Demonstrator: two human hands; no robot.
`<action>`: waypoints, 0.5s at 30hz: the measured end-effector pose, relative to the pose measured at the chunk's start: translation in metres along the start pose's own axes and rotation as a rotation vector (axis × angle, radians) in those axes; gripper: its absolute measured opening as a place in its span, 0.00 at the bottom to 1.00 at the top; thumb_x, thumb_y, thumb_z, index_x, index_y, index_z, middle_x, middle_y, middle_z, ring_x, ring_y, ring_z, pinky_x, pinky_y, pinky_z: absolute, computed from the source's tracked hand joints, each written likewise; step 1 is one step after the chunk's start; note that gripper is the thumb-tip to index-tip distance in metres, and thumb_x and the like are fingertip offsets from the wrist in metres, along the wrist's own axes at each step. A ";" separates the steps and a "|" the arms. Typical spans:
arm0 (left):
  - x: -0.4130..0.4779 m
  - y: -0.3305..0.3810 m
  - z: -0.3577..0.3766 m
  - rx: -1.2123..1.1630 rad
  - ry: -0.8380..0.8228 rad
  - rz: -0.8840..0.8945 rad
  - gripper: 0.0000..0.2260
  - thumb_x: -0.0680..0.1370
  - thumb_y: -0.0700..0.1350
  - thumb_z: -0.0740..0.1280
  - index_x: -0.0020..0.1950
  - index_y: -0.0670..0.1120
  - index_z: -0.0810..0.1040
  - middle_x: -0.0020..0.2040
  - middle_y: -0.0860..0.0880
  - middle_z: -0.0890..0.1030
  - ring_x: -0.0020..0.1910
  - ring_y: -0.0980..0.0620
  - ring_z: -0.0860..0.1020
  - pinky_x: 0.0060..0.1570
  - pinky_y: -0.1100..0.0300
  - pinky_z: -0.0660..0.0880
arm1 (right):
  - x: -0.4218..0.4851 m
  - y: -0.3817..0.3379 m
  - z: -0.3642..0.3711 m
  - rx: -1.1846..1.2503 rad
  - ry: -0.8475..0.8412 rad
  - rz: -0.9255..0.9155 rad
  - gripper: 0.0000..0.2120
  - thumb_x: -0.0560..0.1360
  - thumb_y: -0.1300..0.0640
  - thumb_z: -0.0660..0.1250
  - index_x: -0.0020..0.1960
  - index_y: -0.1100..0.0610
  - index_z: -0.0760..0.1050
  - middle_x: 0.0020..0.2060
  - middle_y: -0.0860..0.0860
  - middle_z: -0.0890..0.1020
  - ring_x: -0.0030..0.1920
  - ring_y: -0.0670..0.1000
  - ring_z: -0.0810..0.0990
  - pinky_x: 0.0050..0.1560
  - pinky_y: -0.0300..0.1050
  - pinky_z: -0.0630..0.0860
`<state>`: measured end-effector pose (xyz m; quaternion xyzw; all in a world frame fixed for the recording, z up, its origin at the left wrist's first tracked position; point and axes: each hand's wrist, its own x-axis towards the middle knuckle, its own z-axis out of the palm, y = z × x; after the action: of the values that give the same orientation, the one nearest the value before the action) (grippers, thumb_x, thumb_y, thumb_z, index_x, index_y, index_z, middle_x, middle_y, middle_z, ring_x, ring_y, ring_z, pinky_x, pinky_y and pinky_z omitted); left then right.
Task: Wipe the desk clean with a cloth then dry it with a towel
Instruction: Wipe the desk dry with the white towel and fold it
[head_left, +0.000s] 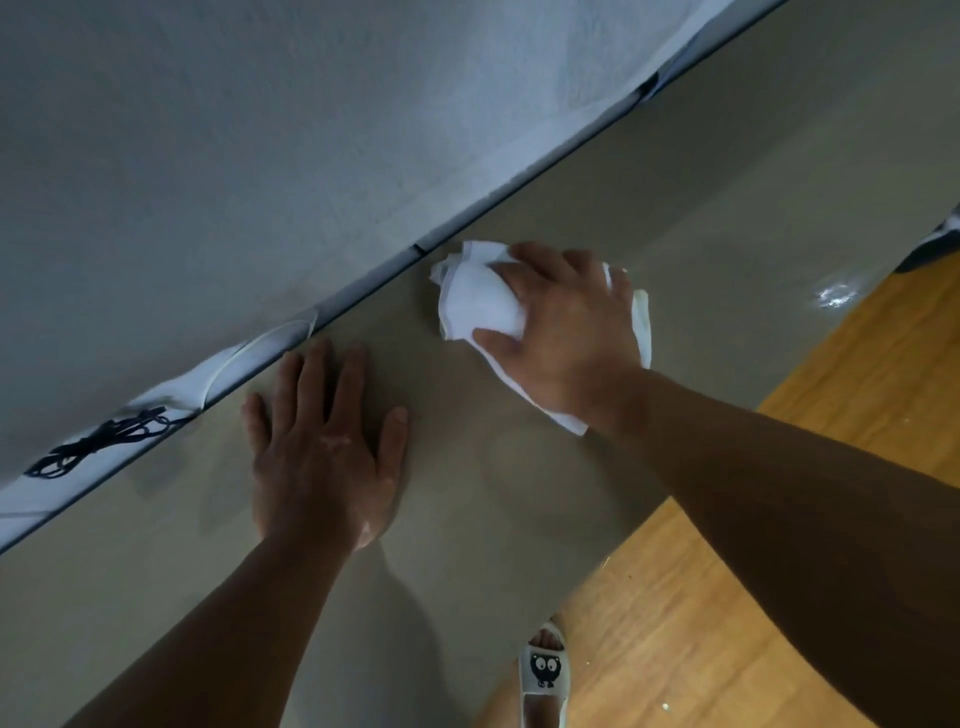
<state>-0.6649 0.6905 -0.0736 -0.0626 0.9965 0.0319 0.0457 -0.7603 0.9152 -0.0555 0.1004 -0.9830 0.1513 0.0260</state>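
Right hand (566, 332) clenched on a bunched white cloth (478, 304), pressed to the grey counter (519, 493) close to its wall-side edge. Left hand (322, 441) released, flat, palm down on the counter, nearer the person than the cloth. Textured wall (234, 156) behind the cloth. Black cable (98, 441) in the gap beyond the left hand. Wood floor (701, 597) and a slippered foot (543, 670) below.

A crumpled white cloth (480, 304) lies on the grey-beige desk (701, 208).

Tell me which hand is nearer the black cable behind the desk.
Left. The left hand lies flat on the desk just right of the black cable; the right hand, gripping the cloth, is farther right.
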 end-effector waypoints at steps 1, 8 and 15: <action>0.000 0.000 0.000 -0.002 0.004 -0.001 0.34 0.81 0.66 0.45 0.82 0.51 0.59 0.82 0.43 0.60 0.82 0.41 0.55 0.77 0.35 0.55 | 0.011 0.006 -0.001 -0.003 0.007 0.014 0.32 0.72 0.32 0.66 0.69 0.48 0.75 0.72 0.47 0.74 0.68 0.61 0.72 0.68 0.70 0.67; 0.001 -0.001 0.000 -0.001 -0.002 -0.007 0.35 0.80 0.67 0.44 0.83 0.50 0.58 0.83 0.44 0.58 0.82 0.42 0.54 0.78 0.37 0.53 | 0.099 0.064 -0.022 0.006 0.037 0.360 0.32 0.73 0.33 0.66 0.70 0.50 0.73 0.68 0.53 0.76 0.69 0.63 0.71 0.69 0.69 0.66; 0.000 0.000 0.000 0.005 -0.004 -0.008 0.35 0.80 0.67 0.44 0.82 0.50 0.60 0.83 0.44 0.58 0.82 0.42 0.54 0.78 0.37 0.53 | 0.072 0.035 -0.017 -0.032 0.062 0.443 0.28 0.76 0.36 0.64 0.71 0.49 0.71 0.69 0.50 0.74 0.70 0.63 0.69 0.70 0.72 0.62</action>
<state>-0.6647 0.6909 -0.0735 -0.0665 0.9962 0.0292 0.0479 -0.8374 0.9396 -0.0437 -0.1230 -0.9821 0.1406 0.0238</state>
